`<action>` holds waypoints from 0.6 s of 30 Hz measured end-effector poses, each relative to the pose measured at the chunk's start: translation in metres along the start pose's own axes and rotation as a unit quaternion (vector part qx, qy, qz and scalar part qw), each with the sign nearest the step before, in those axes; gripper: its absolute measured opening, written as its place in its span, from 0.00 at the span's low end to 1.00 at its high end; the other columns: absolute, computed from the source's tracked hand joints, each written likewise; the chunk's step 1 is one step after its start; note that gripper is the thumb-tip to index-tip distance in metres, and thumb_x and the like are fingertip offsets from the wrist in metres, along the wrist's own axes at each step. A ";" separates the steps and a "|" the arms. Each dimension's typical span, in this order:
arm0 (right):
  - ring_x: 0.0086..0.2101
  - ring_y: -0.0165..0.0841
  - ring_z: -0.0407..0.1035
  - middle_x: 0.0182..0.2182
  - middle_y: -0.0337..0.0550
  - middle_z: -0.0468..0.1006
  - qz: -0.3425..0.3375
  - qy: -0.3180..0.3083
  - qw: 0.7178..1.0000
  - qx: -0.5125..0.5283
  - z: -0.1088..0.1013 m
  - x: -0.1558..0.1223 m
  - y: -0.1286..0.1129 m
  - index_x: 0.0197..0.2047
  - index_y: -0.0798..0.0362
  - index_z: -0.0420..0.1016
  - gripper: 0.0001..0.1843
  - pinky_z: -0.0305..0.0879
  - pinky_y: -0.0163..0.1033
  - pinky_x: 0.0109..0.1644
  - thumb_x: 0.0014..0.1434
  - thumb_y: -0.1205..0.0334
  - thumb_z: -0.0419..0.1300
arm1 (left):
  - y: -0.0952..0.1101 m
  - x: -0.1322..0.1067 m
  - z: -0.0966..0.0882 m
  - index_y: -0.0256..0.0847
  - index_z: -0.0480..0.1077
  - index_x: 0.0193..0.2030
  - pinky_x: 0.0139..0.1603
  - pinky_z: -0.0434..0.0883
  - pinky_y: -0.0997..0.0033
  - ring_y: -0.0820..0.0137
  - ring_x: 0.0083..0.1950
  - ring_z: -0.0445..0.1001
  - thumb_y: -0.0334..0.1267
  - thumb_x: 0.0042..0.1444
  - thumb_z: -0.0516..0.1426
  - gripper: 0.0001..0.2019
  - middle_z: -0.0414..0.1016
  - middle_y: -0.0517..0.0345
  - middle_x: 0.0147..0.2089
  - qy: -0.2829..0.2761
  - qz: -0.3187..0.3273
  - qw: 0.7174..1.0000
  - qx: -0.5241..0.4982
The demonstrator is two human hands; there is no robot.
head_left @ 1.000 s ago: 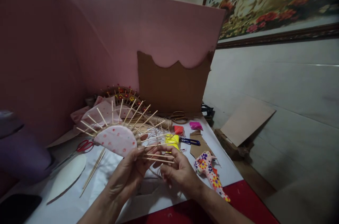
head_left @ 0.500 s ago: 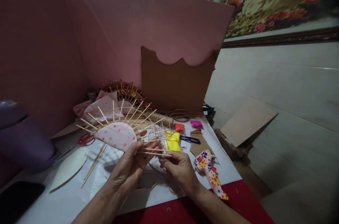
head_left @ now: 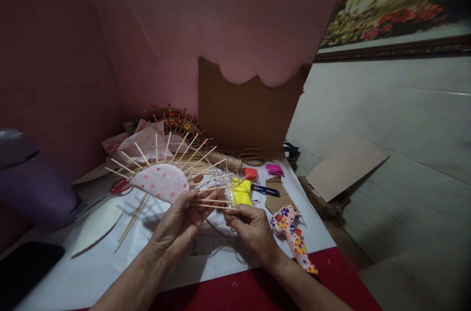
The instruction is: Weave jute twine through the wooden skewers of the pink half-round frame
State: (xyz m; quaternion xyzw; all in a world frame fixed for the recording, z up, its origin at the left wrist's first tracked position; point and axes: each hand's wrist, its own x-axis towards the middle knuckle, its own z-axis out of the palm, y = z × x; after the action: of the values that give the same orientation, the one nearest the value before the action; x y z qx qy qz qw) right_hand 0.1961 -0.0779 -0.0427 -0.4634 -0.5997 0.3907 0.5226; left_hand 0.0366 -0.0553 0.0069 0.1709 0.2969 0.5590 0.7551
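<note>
My left hand (head_left: 175,228) grips a half-round craft piece (head_left: 161,182) covered in pink dotted cloth, with several thin wooden skewers (head_left: 191,151) fanning out from its rim. It holds the piece up over the white table sheet (head_left: 110,272). My right hand (head_left: 250,226) is closed in a pinch just right of the lowest skewers, apparently on a thin jute string (head_left: 213,232) that trails down between the hands. A roll of jute twine (head_left: 226,160) lies behind the piece.
On the table lie red scissors (head_left: 119,186), loose skewers (head_left: 132,218), a yellow packet (head_left: 241,193), a blue-handled tool (head_left: 265,190), red and pink packets (head_left: 274,169), a flowered glue gun (head_left: 292,237) and cardboard pieces. A pink board (head_left: 206,46) stands behind. A purple object (head_left: 33,188) sits left.
The view has drifted slightly; both hands stay together at the skewers. My right hand has shifted a little lower and its fingers have closed tighter below the lowest skewers.
</note>
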 end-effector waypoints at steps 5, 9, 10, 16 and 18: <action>0.25 0.27 0.63 0.21 0.37 0.71 -0.025 -0.023 0.999 -0.004 0.001 0.000 0.003 0.23 0.55 0.76 0.08 0.61 0.32 0.30 0.52 0.65 0.60 | -0.002 0.002 -0.005 0.31 0.71 0.28 0.50 0.71 0.54 0.58 0.43 0.77 0.25 0.52 0.53 0.07 0.79 0.42 0.35 -0.028 -0.026 0.999 -0.017; 0.27 0.29 0.66 0.24 0.40 0.75 -0.057 -0.022 0.998 -0.024 0.002 0.000 0.004 0.26 0.55 0.79 0.06 0.63 0.33 0.33 0.51 0.67 0.60 | -0.002 0.001 -0.007 0.33 0.71 0.27 0.50 0.70 0.56 0.61 0.43 0.77 0.26 0.52 0.53 0.07 0.80 0.44 0.35 -0.040 -0.032 0.999 0.000; 0.27 0.29 0.67 0.24 0.41 0.76 -0.063 -0.023 0.997 -0.025 0.002 0.000 0.004 0.27 0.55 0.79 0.06 0.63 0.34 0.34 0.52 0.67 0.60 | -0.002 0.000 -0.007 0.33 0.71 0.27 0.50 0.70 0.56 0.60 0.44 0.77 0.26 0.52 0.53 0.07 0.80 0.43 0.36 -0.039 -0.034 0.999 0.002; 0.28 0.30 0.69 0.26 0.41 0.77 -0.083 -0.035 0.996 -0.028 0.002 0.001 0.001 0.30 0.54 0.80 0.07 0.63 0.34 0.35 0.53 0.68 0.59 | -0.003 -0.003 -0.006 0.32 0.71 0.29 0.50 0.70 0.53 0.58 0.44 0.77 0.26 0.54 0.52 0.08 0.80 0.43 0.36 -0.031 -0.039 0.999 0.012; 0.26 0.29 0.67 0.24 0.40 0.75 -0.082 -0.036 0.995 -0.040 0.002 0.001 0.000 0.28 0.55 0.79 0.07 0.62 0.33 0.33 0.53 0.67 0.59 | -0.003 -0.002 -0.006 0.31 0.72 0.29 0.51 0.70 0.54 0.58 0.43 0.77 0.27 0.55 0.51 0.09 0.80 0.43 0.35 -0.035 -0.038 0.999 0.014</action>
State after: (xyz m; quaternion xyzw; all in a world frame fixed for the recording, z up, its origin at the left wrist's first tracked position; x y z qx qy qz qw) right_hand 0.1943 -0.0770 -0.0428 -0.4190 -0.6694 0.3385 0.5116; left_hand 0.0348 -0.0584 0.0014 0.1892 0.2846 0.5197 0.7831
